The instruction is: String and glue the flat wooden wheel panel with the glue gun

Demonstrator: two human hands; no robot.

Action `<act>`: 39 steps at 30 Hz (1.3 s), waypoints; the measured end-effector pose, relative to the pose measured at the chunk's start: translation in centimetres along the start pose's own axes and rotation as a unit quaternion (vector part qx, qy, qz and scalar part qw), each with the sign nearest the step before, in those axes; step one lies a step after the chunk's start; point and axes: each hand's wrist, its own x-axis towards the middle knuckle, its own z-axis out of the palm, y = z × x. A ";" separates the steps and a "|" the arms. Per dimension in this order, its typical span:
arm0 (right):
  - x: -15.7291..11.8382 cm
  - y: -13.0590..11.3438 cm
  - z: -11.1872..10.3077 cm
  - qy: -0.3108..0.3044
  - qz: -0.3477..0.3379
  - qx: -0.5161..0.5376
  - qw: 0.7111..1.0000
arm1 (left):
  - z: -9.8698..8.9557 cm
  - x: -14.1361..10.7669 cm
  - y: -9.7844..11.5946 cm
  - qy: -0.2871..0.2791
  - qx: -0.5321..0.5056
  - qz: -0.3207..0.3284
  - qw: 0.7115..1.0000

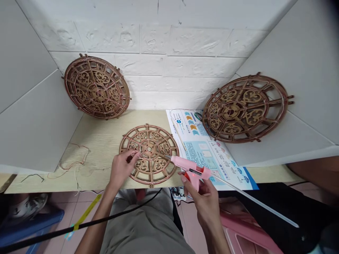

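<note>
One glue gun [186, 163] grasped in right hand [204, 200]; left hand [122, 168] pinches wire [134, 153] over openwork disc [153, 151]; printed sheet [196, 150] illegible.

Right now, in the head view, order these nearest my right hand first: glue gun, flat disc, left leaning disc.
1. Glue gun, held in your right hand.
2. Flat disc, to the left.
3. Left leaning disc, farther up-left.

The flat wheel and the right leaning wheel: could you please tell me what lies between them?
In the head view, a printed sheet with a thin stick on it.
</note>
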 end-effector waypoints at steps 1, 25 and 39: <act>0.2 0.0 0.2 -0.005 0.002 -0.001 1.000 | 0.1 -0.3 0.2 -0.002 -0.002 0.004 1.000; 2.2 1.1 3.8 -0.018 -0.046 -0.022 0.999 | -0.1 -1.0 4.7 0.103 0.183 0.194 0.958; 2.1 1.2 4.6 0.098 -0.036 0.087 0.991 | 1.8 0.0 5.9 -0.165 0.249 0.080 0.951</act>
